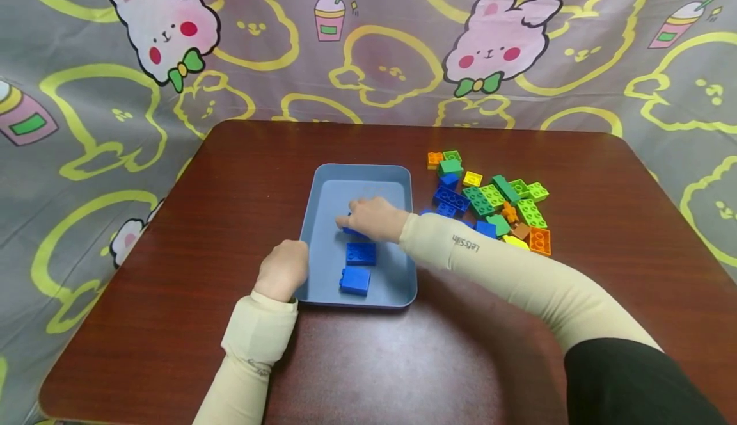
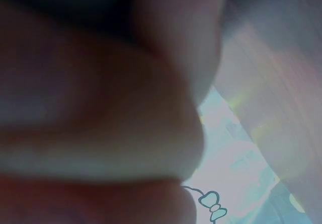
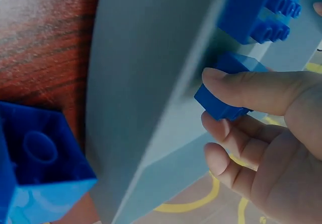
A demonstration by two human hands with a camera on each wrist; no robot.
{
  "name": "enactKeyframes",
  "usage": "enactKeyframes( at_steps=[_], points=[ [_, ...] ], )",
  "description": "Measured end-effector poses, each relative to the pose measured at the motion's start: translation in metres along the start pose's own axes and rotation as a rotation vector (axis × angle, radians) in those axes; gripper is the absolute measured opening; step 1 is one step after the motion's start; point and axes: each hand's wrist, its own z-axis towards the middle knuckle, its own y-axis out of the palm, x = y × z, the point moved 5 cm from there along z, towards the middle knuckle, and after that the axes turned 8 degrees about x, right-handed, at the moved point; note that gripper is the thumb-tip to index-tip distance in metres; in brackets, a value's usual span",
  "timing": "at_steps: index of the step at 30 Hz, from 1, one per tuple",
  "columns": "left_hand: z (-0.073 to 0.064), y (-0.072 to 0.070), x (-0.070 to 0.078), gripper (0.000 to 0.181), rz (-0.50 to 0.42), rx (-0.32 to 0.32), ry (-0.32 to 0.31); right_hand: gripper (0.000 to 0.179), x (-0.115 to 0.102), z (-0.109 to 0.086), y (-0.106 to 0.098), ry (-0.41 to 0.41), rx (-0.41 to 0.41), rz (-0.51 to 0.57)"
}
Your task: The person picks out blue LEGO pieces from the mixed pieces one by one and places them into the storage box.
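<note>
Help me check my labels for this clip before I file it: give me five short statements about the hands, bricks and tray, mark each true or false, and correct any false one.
1. The right hand holds a blue brick. True.
2. The left hand is among the loose bricks. False: it is at the left edge of the tray.
3. The loose bricks are all blue. False: green, orange and yellow ones show too.
4. The loose bricks lie on the table to the right of the tray. True.
5. The tray is upside down. False: its open side faces up, with blue bricks lying inside.
</note>
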Motion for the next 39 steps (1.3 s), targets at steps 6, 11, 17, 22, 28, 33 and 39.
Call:
enactKeyframes(
  at_steps=[6, 11, 17, 22, 28, 33, 39],
  points=[
    [0.000, -0.001, 0.002, 0.023, -0.004, 0.017, 0.016, 0.041, 0.003, -0.004, 0.009, 0.020, -0.049, 0.024],
    [0.000, -0.002, 0.003, 0.024, -0.011, 0.012, 0.015, 0.041, 0.005, -0.005, 0.011, 0.032, -0.063, 0.041],
    [0.000, -0.002, 0.003, 0.023, -0.012, -0.009, 0.011, 0.043, 0.007, -0.005, 0.012, 0.042, -0.067, 0.051],
    [0.000, 0.000, 0.002, 0.023, -0.007, -0.028, 0.011, 0.044, 0.008, -0.008, 0.006, 0.049, -0.044, 0.073],
    [0.001, 0.002, 0.001, 0.024, -0.006, -0.036, 0.004, 0.040, 0.012, -0.017, -0.011, 0.035, 0.058, 0.077],
    [0.000, 0.004, 0.000, 0.024, -0.007, -0.044, 0.001, 0.036, 0.023, -0.034, -0.025, 0.090, 0.128, 0.098],
    [0.001, 0.003, -0.001, 0.024, -0.007, -0.040, 0.001, 0.037, 0.046, -0.060, -0.036, 0.247, 0.209, 0.203]
  ],
)
